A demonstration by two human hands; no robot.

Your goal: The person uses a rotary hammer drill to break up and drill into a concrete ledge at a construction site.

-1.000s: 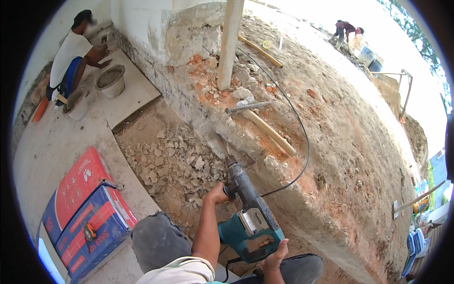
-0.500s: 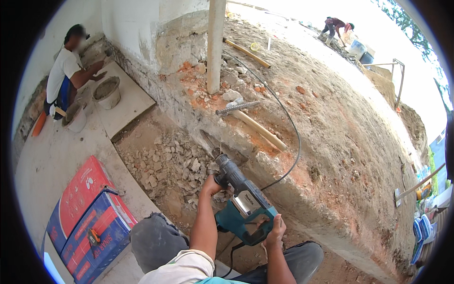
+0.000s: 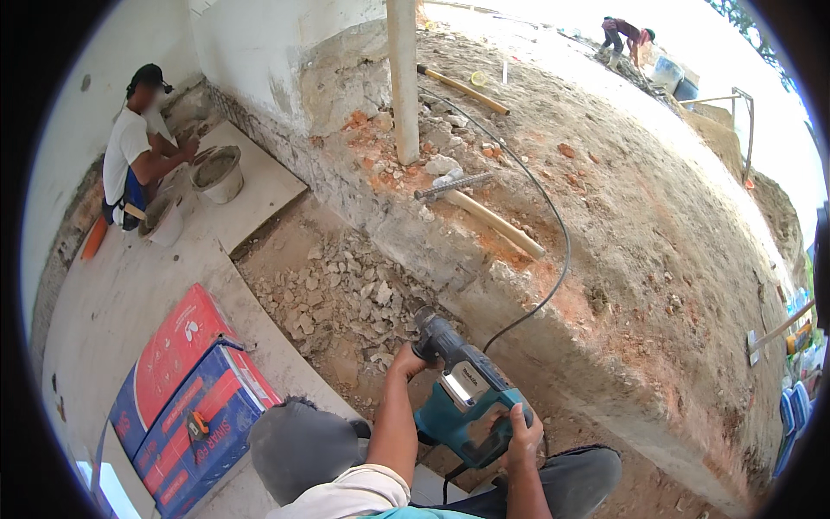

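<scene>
A teal and black demolition hammer (image 3: 467, 385) slants across the middle, its nose toward the broken base of the low wall. My left hand (image 3: 410, 360) is wrapped round its side handle near the front. At the back, my right hand (image 3: 524, 434) grips the rear handle, thumb on top. I cannot make out the chisel bit against the rubble. Broken concrete chunks (image 3: 359, 290) lie in the dug strip just beyond the nose. A black power cable (image 3: 566, 246) loops over the raised ground on the right.
A steel bar (image 3: 454, 185) and a wooden handle (image 3: 497, 223) lie on the ledge beside an upright post (image 3: 405, 86). Red and blue cartons (image 3: 203, 394) stand at left, a tape measure (image 3: 198, 425) on top. A co-worker (image 3: 138, 156) crouches near mortar buckets (image 3: 216, 186).
The hammer has drawn back toward me from the wall base, and its bit, visible before, no longer shows clearly. Both hands keep their grip. The view has shifted slightly; the co-worker's hands have moved.
</scene>
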